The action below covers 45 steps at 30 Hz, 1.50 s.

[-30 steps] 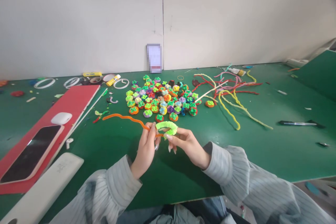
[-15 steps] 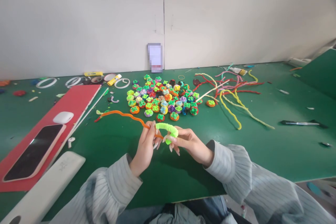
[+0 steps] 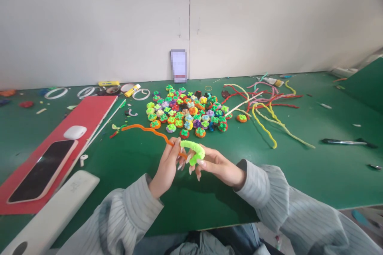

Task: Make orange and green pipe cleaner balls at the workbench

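My left hand [image 3: 168, 163] pinches an orange pipe cleaner [image 3: 143, 128], whose long free end runs out to the left and whose short end pokes out between my hands. A bright green coiled pipe cleaner [image 3: 194, 149] bends in a curve from my left fingertips to my right hand [image 3: 220, 164]. The fingers of my right hand are closed on its curled right end. Just beyond my hands lies a pile of small flower-topped pipe-cleaner pieces [image 3: 188, 112] in many colours.
Loose pipe cleaners [image 3: 271, 121] spread at the right, near a black pen [image 3: 344, 142]. On the left are a phone [image 3: 42, 171] on a red board [image 3: 92, 111], an earbud case [image 3: 74, 132] and a white bar-shaped device [image 3: 56, 211]. A blurred phone [image 3: 178, 65] leans against the wall.
The green coil's right end is curled in more tightly, and my right fingers have shifted around it. My left hand keeps its pinch. The whole view has shifted slightly.
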Each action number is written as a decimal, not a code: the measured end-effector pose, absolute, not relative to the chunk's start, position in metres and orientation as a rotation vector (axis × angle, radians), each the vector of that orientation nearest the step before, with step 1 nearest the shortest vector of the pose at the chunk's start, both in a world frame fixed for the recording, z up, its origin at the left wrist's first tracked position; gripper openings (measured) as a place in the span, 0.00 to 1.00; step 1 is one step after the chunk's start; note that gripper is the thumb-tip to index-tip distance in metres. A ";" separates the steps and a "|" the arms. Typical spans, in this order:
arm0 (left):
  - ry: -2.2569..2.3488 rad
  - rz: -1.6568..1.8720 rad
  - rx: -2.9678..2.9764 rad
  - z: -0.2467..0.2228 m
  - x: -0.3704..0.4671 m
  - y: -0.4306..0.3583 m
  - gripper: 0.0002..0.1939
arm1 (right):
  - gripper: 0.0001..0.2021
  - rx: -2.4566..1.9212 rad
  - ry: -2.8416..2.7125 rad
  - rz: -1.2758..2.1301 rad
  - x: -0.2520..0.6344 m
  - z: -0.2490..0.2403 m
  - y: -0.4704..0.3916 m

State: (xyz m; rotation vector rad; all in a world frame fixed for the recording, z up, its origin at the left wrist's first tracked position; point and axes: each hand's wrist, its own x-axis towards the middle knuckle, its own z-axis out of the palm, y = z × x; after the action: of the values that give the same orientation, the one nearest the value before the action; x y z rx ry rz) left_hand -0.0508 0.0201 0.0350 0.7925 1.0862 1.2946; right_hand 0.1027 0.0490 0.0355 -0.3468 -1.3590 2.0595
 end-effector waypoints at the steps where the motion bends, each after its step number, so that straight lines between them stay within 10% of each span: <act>1: 1.078 1.293 0.790 0.035 -0.051 0.020 0.16 | 0.12 -0.344 -1.354 2.056 0.103 0.035 0.049; 25: 0.979 1.323 0.792 0.051 -0.070 0.028 0.16 | 0.15 -0.607 -1.392 1.937 0.112 0.044 0.058; 36: 1.159 2.129 0.621 0.076 -0.139 0.047 0.10 | 0.12 -0.661 -1.442 1.841 0.139 0.072 0.071; 45: 1.188 1.023 1.321 0.058 -0.078 0.026 0.22 | 0.14 -0.741 -1.621 2.040 0.142 0.071 0.075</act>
State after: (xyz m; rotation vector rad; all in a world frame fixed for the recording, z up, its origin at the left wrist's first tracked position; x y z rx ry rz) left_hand -0.0776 0.0263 0.0578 1.3208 1.1880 1.0230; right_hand 0.1424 0.0752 0.0712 -0.7407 -1.6208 2.0397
